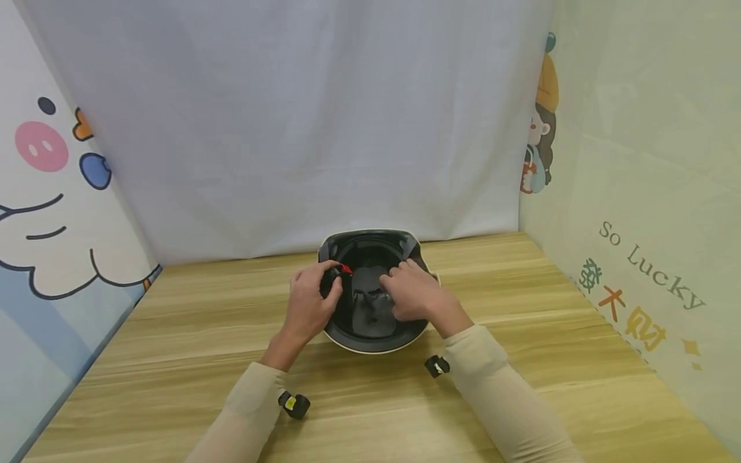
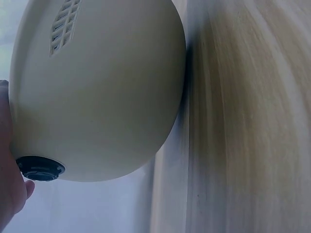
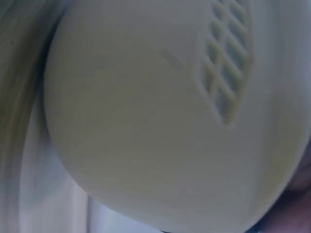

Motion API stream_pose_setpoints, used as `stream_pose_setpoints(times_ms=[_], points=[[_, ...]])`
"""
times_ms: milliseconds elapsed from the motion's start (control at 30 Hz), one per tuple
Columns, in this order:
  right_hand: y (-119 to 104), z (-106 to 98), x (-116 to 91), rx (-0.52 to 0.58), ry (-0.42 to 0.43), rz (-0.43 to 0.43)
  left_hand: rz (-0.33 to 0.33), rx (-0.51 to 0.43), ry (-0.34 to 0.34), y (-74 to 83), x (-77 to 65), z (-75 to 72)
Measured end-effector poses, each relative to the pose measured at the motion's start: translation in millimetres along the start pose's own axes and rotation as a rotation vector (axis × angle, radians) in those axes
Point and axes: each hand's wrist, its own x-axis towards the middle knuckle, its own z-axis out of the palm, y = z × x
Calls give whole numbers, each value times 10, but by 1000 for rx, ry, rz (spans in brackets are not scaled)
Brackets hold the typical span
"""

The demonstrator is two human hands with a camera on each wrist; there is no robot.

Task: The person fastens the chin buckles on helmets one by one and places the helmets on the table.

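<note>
An upturned helmet (image 1: 370,347) stands on the table, its cream shell (image 2: 107,97) outward and its black lining (image 1: 373,276) facing up. At the left rim, my left hand (image 1: 309,296) pinches a black strap buckle with a red tab (image 1: 345,269) between thumb and fingers. A round black fitting (image 2: 40,167) on the shell is close to that hand in the left wrist view. My right hand (image 1: 413,292) reaches over the right rim with curled fingers; I cannot tell what they hold. The right wrist view shows a latticed vent (image 3: 226,63) in the shell and blurred fingers at the edge.
The wood-grain table (image 1: 191,321) runs back to a pale curtain (image 1: 278,128). A printed panel (image 1: 648,225) stands on the right, and a cartoon panel (image 1: 52,212) on the left. Small black devices (image 1: 294,405) are at both wrists.
</note>
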Motion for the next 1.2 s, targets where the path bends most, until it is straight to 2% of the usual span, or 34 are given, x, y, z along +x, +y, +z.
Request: stream_pose_setpoints(times_ms=[133, 367, 600, 733, 833, 1000, 1100, 1200], points=[[-3, 39, 25, 5, 62, 15, -6, 2, -9, 9, -1, -2], [-17, 38, 40, 80, 124, 56, 0, 4, 3, -14, -6, 14], [-23, 59, 45, 17, 262, 7, -5, 2, -7, -22, 5, 0], [-37, 76, 67, 35, 328, -51, -2, 4, -8, -27, 2, 0], [-65, 76, 74, 82, 283, -77, 3, 4, -12, -22, 3, -3], [-102, 61, 56, 101, 176, -31, 11, 6, -24, -10, 4, -12], [-110, 62, 56, 129, 164, -8, 20, 9, -24, -1, 8, -17], [-120, 75, 63, 216, 160, 13, 28, 12, -20, 2, 7, -17]])
